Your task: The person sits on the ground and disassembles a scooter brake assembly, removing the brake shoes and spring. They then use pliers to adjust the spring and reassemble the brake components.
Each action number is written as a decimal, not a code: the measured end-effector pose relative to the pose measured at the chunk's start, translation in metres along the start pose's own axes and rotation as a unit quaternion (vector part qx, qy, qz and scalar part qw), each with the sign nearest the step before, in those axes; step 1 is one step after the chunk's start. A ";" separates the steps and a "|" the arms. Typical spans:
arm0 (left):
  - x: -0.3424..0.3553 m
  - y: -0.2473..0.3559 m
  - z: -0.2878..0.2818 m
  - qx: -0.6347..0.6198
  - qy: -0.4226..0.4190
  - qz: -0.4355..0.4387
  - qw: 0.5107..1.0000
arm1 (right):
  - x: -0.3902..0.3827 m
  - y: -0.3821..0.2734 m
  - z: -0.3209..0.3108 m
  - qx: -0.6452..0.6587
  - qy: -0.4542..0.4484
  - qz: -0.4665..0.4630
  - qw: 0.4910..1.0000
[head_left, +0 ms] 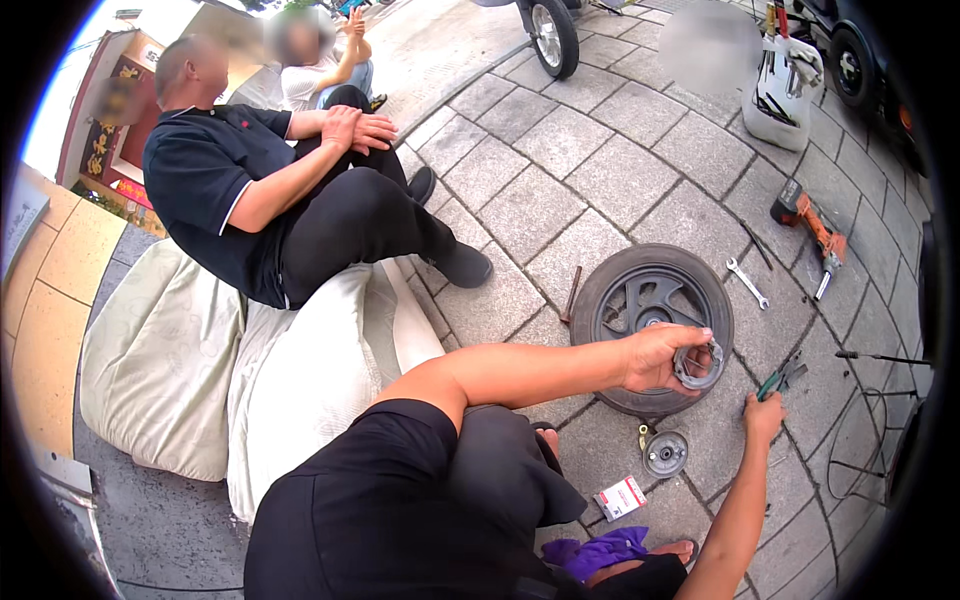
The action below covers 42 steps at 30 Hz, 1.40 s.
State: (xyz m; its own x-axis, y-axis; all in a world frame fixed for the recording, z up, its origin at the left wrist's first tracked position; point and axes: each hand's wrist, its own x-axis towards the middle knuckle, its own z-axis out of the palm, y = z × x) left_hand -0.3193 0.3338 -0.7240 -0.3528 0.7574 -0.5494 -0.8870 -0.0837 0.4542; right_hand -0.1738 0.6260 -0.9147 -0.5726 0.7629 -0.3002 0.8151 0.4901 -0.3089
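Observation:
My left hand [655,360] reaches over the wheel and grips a grey, ring-shaped set of brake shoes [712,366], its fingers curled round one side. Beneath it the scooter wheel [625,285], with a black tyre and dark spokes, lies flat on the paving. Down to the right, my right hand [765,414] is closed on green-handled pliers [780,378], whose jaws point away from me. A round metal brake plate [665,454] lies on the ground between my arms, with a small brass-coloured piece [643,436] beside it.
A red-and-white box [621,498] and purple cloth [597,552] are near my feet. Beyond the wheel lie a wrench [748,284], an orange power tool [812,232] and a metal bar [572,293]. A white tool bucket [780,95] stands far right. A person [225,180] sits at left on pale cushions [300,400].

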 end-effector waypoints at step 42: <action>0.000 0.048 -0.010 0.038 0.115 0.228 0.966 | -0.178 -0.169 -0.117 0.243 -0.088 -0.281 0.924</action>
State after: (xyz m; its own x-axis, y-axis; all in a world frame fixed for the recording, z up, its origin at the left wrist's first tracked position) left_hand -0.3644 0.3236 -0.7091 -0.7666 0.4879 -0.4174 -0.6021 -0.3203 0.7314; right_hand -0.1998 0.4567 -0.7038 -0.9340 0.3438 -0.0976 0.2725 0.5082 -0.8170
